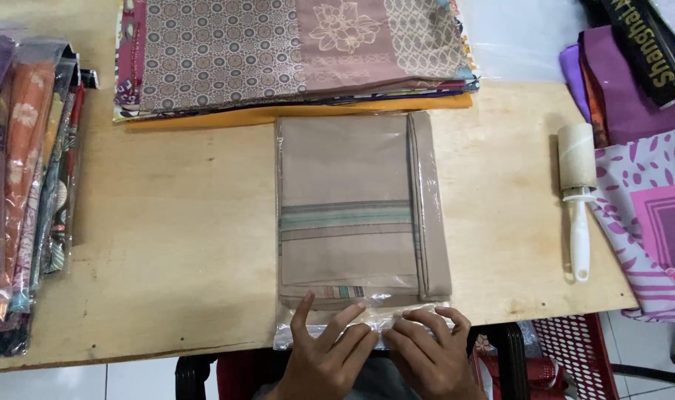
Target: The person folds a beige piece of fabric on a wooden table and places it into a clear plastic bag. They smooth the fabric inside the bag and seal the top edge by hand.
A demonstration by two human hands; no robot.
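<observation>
At lower centre, our left hand (328, 355) and right hand (430, 354) press flat, fingers open, on the plastic flap (330, 326) of the bagged beige cloth (352, 207); it seems light, soft and slippery, best held at the edges.

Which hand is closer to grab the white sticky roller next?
Probably the right hand. It rests on the clear plastic bag flap of the folded beige cloth, on the side where the white-handled lint roller lies. The left hand sits farther away and would have to cross over.
</observation>
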